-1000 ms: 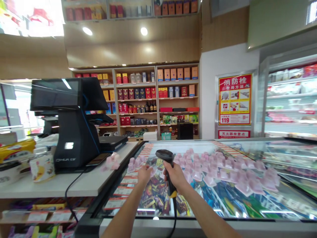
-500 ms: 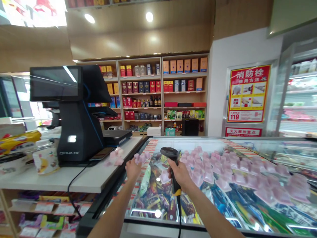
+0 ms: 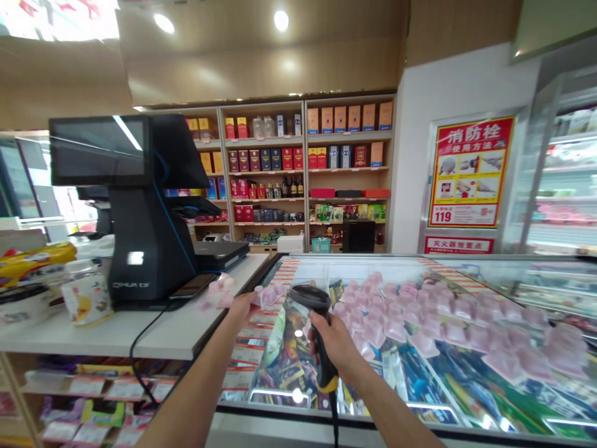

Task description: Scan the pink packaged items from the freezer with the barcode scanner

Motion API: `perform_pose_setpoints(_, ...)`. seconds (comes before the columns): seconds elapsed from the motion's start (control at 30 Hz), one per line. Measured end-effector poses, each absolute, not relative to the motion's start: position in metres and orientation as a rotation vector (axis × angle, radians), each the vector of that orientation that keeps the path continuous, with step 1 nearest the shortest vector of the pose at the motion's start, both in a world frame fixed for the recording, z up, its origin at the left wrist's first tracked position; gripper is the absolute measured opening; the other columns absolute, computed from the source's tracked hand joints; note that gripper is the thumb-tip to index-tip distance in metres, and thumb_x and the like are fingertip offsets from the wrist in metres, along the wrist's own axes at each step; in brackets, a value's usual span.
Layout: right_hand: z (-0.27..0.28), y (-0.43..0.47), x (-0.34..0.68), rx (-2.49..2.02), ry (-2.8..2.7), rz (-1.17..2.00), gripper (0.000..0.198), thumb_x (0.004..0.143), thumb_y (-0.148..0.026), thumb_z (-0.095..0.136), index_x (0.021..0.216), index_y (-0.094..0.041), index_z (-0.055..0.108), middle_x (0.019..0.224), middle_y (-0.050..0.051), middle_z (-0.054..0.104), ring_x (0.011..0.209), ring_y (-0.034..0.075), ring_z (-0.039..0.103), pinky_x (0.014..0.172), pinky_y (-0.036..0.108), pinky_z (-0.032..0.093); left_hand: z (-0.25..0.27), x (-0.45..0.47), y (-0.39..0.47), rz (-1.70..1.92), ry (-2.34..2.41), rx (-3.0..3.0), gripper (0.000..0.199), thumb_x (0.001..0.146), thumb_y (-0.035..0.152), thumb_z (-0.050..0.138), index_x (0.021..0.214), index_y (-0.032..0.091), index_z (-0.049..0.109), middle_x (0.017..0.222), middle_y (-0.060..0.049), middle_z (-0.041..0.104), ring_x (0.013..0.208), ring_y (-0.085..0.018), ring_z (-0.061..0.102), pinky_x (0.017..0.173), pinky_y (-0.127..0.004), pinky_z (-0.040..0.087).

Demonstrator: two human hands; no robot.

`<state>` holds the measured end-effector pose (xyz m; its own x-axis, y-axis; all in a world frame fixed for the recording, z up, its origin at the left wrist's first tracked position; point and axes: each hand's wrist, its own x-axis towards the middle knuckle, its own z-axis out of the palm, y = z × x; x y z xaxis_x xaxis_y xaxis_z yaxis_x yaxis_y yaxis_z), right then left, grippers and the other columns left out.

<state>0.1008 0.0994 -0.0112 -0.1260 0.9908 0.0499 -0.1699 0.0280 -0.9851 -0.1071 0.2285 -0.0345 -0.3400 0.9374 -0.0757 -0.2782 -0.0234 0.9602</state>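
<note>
My right hand point(image 3: 333, 339) is wrapped round the handle of a black and yellow barcode scanner point(image 3: 310, 298), held above the glass-topped freezer point(image 3: 326, 407). The scanner's cord hangs down toward me. My left hand point(image 3: 243, 309) is over the left edge of the freezer, and its fingers are too blurred to make out. Just right of it are a few small translucent pink cup-shaped pieces point(image 3: 270, 294). Beyond it to the left, more pink pieces point(image 3: 218, 294) lie on the white counter point(image 3: 177, 336). Many similar pink pieces point(image 3: 396, 317) cover the freezer glass on the right.
A black cash register point(image 3: 149, 249) with screens stands on the counter, its cable point(image 3: 140, 342) hanging over the edge. A white cup point(image 3: 84, 292) sits left of it. Shelves of boxed goods point(image 3: 265, 162) line the back wall. Packaged goods show through the freezer glass.
My left hand has moved left, away from the pink pieces on the freezer edge and nearer those on the counter. The scanner in my right hand has shifted slightly left and tilted.
</note>
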Motion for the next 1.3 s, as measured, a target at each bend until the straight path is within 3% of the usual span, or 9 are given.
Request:
perform_pose_setpoints(0.27,-0.001,0.065,0.101,-0.902,-1.21,1.458,0.037,0.066,-0.052,0.046,0.064,-0.015,0.045,0.047,-0.004,0.047,0.035,0.007,0.043,0.032,0.02,0.037,-0.002,-0.083,0.2,1.491,0.95,0.717,0.016,0.074,0.007,0.041,0.066,0.01,0.055,0.057,-0.005,0.059,0.054,-0.011,0.056,0.056,-0.022,0.048)
perform_pose_setpoints(0.47,0.004,0.059,0.111,-0.899,-1.242,1.398,0.039,0.066,-0.054,0.044,0.062,-0.015,0.045,0.043,-0.004,0.047,0.032,0.006,0.04,0.031,0.02,0.035,-0.001,-0.064,0.193,1.499,0.973,0.787,0.013,0.07,0.007,0.046,0.059,0.012,0.052,0.054,-0.003,0.058,0.051,-0.01,0.054,0.055,-0.022,0.046)
perform_pose_setpoints(0.6,0.007,0.069,0.12,-0.946,-1.201,1.273,0.036,0.065,-0.052,0.047,0.064,-0.016,0.044,0.045,-0.004,0.047,0.034,0.007,0.043,0.031,0.018,0.034,-0.013,-0.055,0.195,1.565,1.242,1.019,0.002,0.061,0.012,0.056,0.06,0.013,0.054,0.05,-0.001,0.055,0.051,-0.013,0.053,0.052,-0.024,0.041)
perform_pose_setpoints(0.83,0.008,0.105,0.134,-1.036,-1.156,1.022,0.032,0.067,-0.047,0.046,0.065,-0.016,0.043,0.049,-0.004,0.047,0.035,0.006,0.046,0.031,0.017,0.033,-0.051,-0.031,0.191,1.447,1.834,1.504,0.016,0.054,0.017,0.059,0.07,0.016,0.055,0.07,-0.007,0.061,0.077,-0.024,0.056,0.066,-0.029,0.037)
perform_pose_setpoints(1.03,0.008,0.123,0.141,-1.054,-1.098,1.023,0.031,0.067,-0.047,0.047,0.063,-0.016,0.043,0.047,-0.004,0.047,0.034,0.007,0.045,0.029,0.019,0.036,-0.068,0.003,0.183,1.313,1.805,1.621,0.025,0.057,0.014,0.055,0.082,0.014,0.056,0.085,-0.01,0.061,0.085,-0.022,0.055,0.073,-0.028,0.036)
perform_pose_setpoints(1.3,-0.001,0.129,0.145,-1.048,-1.037,1.164,0.032,0.068,-0.047,0.046,0.063,-0.016,0.044,0.041,-0.004,0.046,0.03,0.007,0.042,0.028,0.02,0.035,-0.048,-0.017,0.217,1.471,1.752,1.718,0.027,0.061,0.016,0.055,0.088,0.014,0.056,0.099,-0.011,0.055,0.104,-0.023,0.044,0.088,-0.03,0.03)
